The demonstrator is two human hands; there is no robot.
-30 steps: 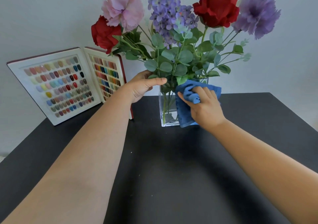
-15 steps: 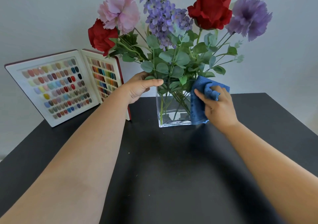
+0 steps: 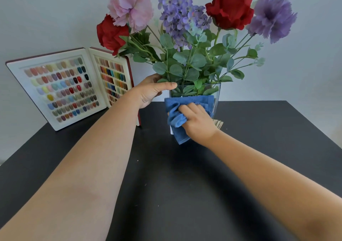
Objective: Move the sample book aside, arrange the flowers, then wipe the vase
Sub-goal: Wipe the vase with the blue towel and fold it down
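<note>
A clear square glass vase [image 3: 216, 92] stands on the black table [image 3: 185, 185] and holds red, pink and purple flowers [image 3: 185, 27] with green leaves. My left hand [image 3: 151, 92] grips the vase's upper left corner. My right hand [image 3: 198, 124] presses a blue cloth [image 3: 177, 118] flat against the vase's front face, which it mostly hides. The open sample book [image 3: 70, 87], full of coloured nail chips, leans against the wall at the left, apart from the vase.
A grey wall rises right behind the table. The table's right edge [image 3: 314, 127] runs diagonally toward me. A small striped object [image 3: 218, 123] peeks out at the vase's lower right. Bare tabletop lies between my forearms.
My right hand slid the blue cloth from the vase's right side across to its front face. My left hand kept its grip on the vase's corner.
</note>
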